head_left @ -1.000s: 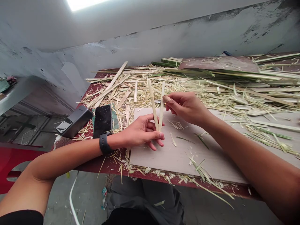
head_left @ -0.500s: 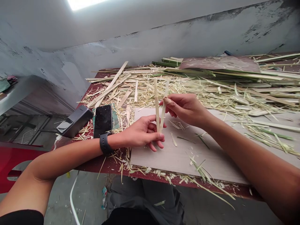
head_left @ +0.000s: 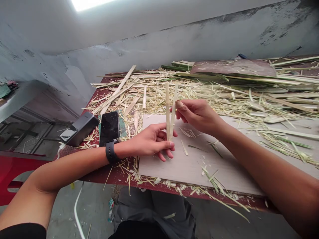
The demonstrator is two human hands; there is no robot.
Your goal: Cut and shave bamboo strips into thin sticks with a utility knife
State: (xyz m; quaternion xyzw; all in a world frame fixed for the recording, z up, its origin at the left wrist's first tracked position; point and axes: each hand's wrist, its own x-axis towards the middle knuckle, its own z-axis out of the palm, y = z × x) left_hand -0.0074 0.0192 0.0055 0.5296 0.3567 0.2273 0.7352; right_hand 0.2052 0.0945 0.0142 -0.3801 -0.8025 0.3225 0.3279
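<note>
Between the fingers and thumb of my left hand (head_left: 153, 141), two narrow bamboo strips stand nearly upright, gripped at their lower ends. The left bamboo strip (head_left: 167, 103) is straight, with a joint mark across it. Close beside it rises the right bamboo strip (head_left: 173, 114), leaning slightly right. My right hand (head_left: 195, 114) is closed in a pinch at that strip's upper part, a fingertip showing behind it and the thumb at its right edge. How firmly it presses I cannot tell. Below both hands lies a pale board (head_left: 159, 169) with a few shavings on it.
Heaps of bamboo shavings (head_left: 154, 86) and longer strips (head_left: 119, 89) cover the back of the dark red table (head_left: 109, 174). A phone (head_left: 109, 126) and a dark grey box-like device (head_left: 79, 129) lie at the left. A brown sheet (head_left: 234, 68) rests on green strips near the wall.
The right bamboo strip has tilted left, and its top is now nearer the left strip. My right thumb has shifted slightly right, to the strip's edge. My left hand has hardly moved.
</note>
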